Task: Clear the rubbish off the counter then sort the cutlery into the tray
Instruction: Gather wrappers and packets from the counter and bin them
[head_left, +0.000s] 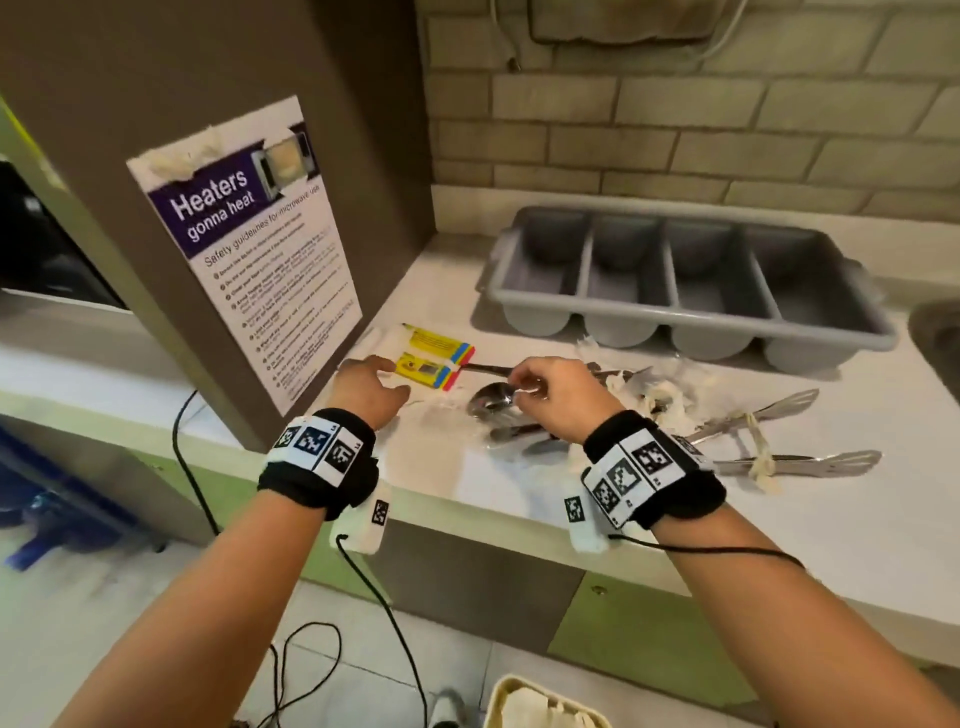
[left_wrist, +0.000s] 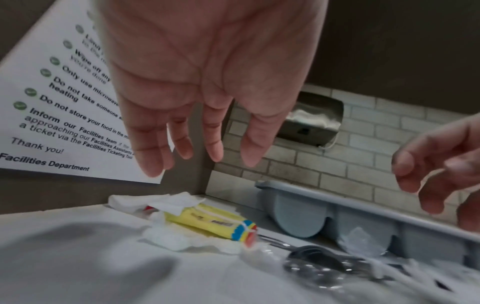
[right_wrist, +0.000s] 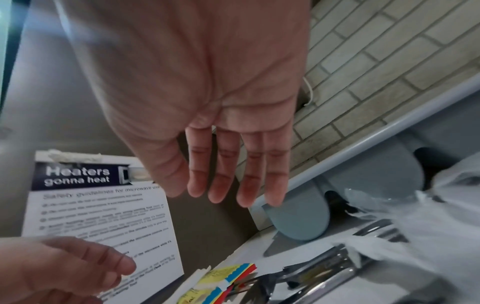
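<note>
From the head camera, both hands hover low over a white counter strewn with litter and cutlery. The left hand is spread palm-down, fingers relaxed and holding nothing, its fingertips just beside a yellow packet with blue, yellow and red edging that lies on crumpled white tissue. The right hand hangs above a large metal spoon; its fingers look bent downward from this angle, and whether they touch the spoon cannot be told. More metal cutlery, some pieces bound with pale strips, lies to the right amid torn tissue. Behind it stands a grey four-compartment cutlery tray, its compartments bare, against a brick-tiled wall. A microwave safety notice is taped to the brown cabinet on the left. In the left wrist view, the left hand shows an open palm with fingers straight and slightly apart — nothing in it — above the yellow packet and tissue; the spoon and tray sit to the right, and the right hand appears with loosely bent fingers. In the right wrist view, the right hand is flat and empty, fingers extended side by side, over the cutlery, the tray and the packet; the left hand shows at the lower left.
</note>
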